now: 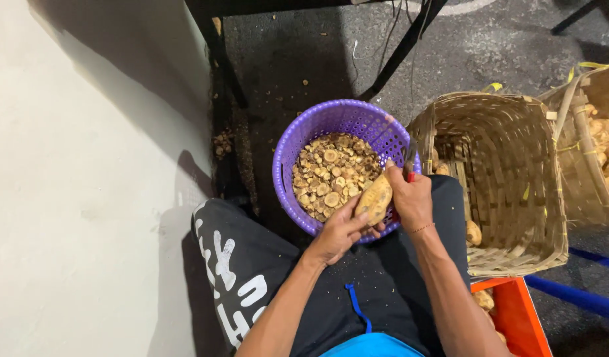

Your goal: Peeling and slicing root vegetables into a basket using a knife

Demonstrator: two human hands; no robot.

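My left hand [339, 233] grips the lower end of a tan, oblong root [375, 198] over the near rim of a purple plastic basket [288, 155]. My right hand [410, 197] is closed on a small knife with a red handle [410, 164], its blade raised beside the root's upper end. Inside the purple basket lie several round cut slices [331, 173] of the same pale root.
A large woven bamboo basket [516, 178] stands to the right with a few roots at its bottom. A second woven basket [599, 142] with roots is at the far right. An orange crate [513, 317] sits at lower right. A pale wall [86, 185] fills the left.
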